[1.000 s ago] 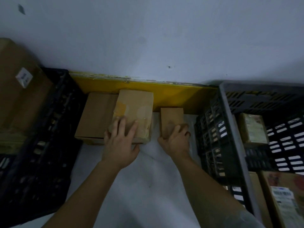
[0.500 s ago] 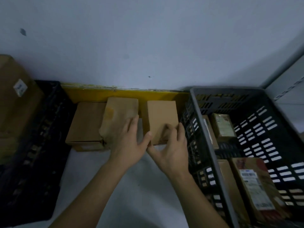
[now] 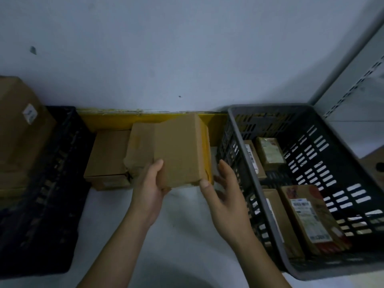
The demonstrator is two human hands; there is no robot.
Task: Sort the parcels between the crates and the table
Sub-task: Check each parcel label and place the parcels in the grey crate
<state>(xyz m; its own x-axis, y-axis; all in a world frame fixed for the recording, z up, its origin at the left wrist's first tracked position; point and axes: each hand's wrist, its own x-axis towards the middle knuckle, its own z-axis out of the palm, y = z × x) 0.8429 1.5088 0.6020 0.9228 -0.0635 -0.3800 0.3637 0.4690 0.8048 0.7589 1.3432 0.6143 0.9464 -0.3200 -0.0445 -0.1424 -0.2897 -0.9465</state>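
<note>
The left hand [image 3: 148,189] grips the near left corner of a small plain brown cardboard parcel [image 3: 180,152], thumb on top. The right hand [image 3: 223,195] touches its near right corner with a thumb, fingers relaxed and spread. Half a second ago the parcel lay flat on the white table [image 3: 182,235]; now it is raised above it, likely bound for the grey slotted plastic crate [image 3: 259,183] at three o'clock. Its long axis runs from six towards twelve o'clock, top face tilted towards the viewer. A black crate [image 3: 52,183] sits at nine o'clock.
</note>
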